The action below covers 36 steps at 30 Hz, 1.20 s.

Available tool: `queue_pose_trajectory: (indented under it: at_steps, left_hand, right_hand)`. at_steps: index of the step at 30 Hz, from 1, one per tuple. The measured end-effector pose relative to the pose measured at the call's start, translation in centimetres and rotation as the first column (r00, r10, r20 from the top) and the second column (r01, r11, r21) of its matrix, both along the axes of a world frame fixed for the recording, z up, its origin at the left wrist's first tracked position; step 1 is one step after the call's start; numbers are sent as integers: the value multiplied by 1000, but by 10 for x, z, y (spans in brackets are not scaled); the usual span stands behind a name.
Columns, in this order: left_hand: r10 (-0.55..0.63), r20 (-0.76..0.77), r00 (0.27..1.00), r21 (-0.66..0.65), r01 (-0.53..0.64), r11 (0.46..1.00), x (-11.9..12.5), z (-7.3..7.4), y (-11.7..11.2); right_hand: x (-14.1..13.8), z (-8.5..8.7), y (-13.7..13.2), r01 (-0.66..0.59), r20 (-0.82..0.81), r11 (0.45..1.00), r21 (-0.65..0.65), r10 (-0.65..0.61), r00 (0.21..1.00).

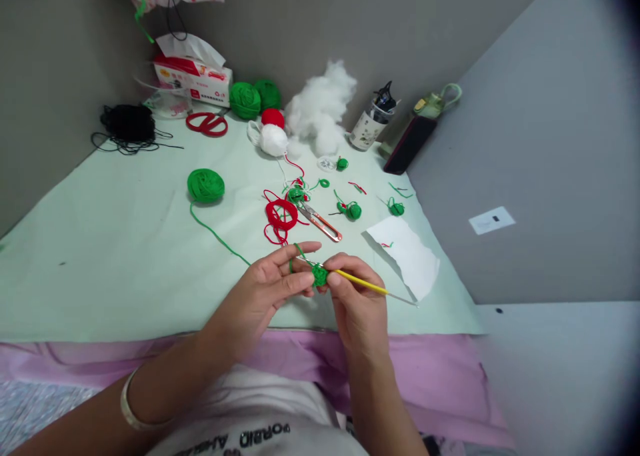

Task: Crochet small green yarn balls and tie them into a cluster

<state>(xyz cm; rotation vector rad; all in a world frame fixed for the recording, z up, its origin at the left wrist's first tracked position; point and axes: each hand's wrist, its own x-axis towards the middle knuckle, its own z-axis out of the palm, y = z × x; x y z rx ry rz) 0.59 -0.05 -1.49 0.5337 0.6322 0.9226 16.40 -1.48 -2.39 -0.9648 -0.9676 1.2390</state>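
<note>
Between my two hands is a small green crochet piece (319, 275). My left hand (280, 276) pinches its left side between thumb and fingers, with green yarn looped over the raised index finger. That yarn runs back to a green yarn ball (206, 186) on the left of the table. My right hand (357, 289) is closed on a yellow-handled crochet hook (363, 282), whose tip lies at the green piece. Just beyond my hands are a red yarn coil (281, 215) and orange-handled thread snips (323, 223).
Small green crochet pieces (353, 211) and a torn white paper (407, 256) lie to the right. Along the back are red scissors (207, 124), a tissue box (194, 79), white stuffing (323, 106), a pen holder (371, 124) and a dark phone (410, 145) against a bottle. Black yarn (129, 124) sits far left.
</note>
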Motion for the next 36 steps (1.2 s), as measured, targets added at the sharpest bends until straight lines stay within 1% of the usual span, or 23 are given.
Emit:
queue_pose_trajectory:
  at_steps: [7, 9, 13, 15, 17, 18, 19, 20, 22, 23, 24, 25, 26, 27, 29, 31, 34, 36]
  left_hand:
    - [123, -116, 986, 140, -107, 984, 3, -1, -2]
    - [145, -140, 979, 157, -123, 980, 3, 0, -3]
    - [181, -210, 961, 198, -139, 970, 2, 1, -5]
    - [189, -243, 951, 214, -137, 967, 3, 1, -5]
    - [203, -261, 944, 220, -147, 964, 4, 1, -5]
    - [213, -264, 941, 222, -155, 963, 4, 1, -5]
    - [222, -262, 939, 224, -164, 961, 5, 1, -5]
    - [226, -254, 940, 220, -171, 960, 6, 0, -5]
    - [217, -221, 951, 193, -176, 965, 7, -1, -5]
    - [204, -199, 959, 171, -170, 970, 7, -1, -5]
    - [184, -174, 967, 149, -158, 976, 7, -2, -5]
    - [157, -149, 976, 125, -139, 982, 6, -2, -5]
    - [126, -122, 984, 107, -113, 988, 6, -3, -4]
    - [97, -97, 991, 94, -88, 992, 5, -3, -4]
    - [59, -59, 996, 72, -55, 996, 4, -2, -3]
    - [50, -45, 998, 55, -47, 997, 3, 0, -3]
    - [51, -46, 998, 37, -49, 998, 3, 2, -4]
    - [54, -53, 997, 35, -52, 998, 4, 2, -4]
  right_hand:
    - [1, -2, 1, -41, 41, 998, 49, 39, 998]
    - [1, -3, 1, -19, 59, 998, 67, 16, 998]
    - [2, -3, 2, 61, 72, 988, 141, -72, 995]
    - [2, -1, 2, 34, 89, 986, 164, -49, 995]
    - [2, 2, 0, -5, 169, 983, 183, -27, 985]
    - [1, 3, -2, -3, 247, 977, 213, -51, 968]
    - [0, 3, -4, 15, 346, 964, 267, -111, 932]
    - [-1, 2, -6, 39, 450, 939, 342, -201, 870]
    - [-4, -2, -10, 54, 590, 855, 516, -401, 700]
    - [-6, -5, -11, 39, 610, 808, 588, -475, 634]
    - [-8, -7, -12, 26, 600, 768, 640, -521, 607]
    - [-10, -9, -12, 22, 576, 744, 668, -535, 618]
    - [-11, -10, -12, 31, 545, 742, 670, -519, 659]
    - [-12, -10, -11, 50, 507, 760, 649, -480, 716]
    - [-12, -8, -9, 97, 399, 826, 555, -367, 841]
    - [-11, -6, -7, 119, 275, 889, 442, -261, 925]
    - [-8, -2, -4, 136, 149, 944, 301, -187, 971]
    - [-7, -1, -3, 136, 105, 963, 233, -164, 981]
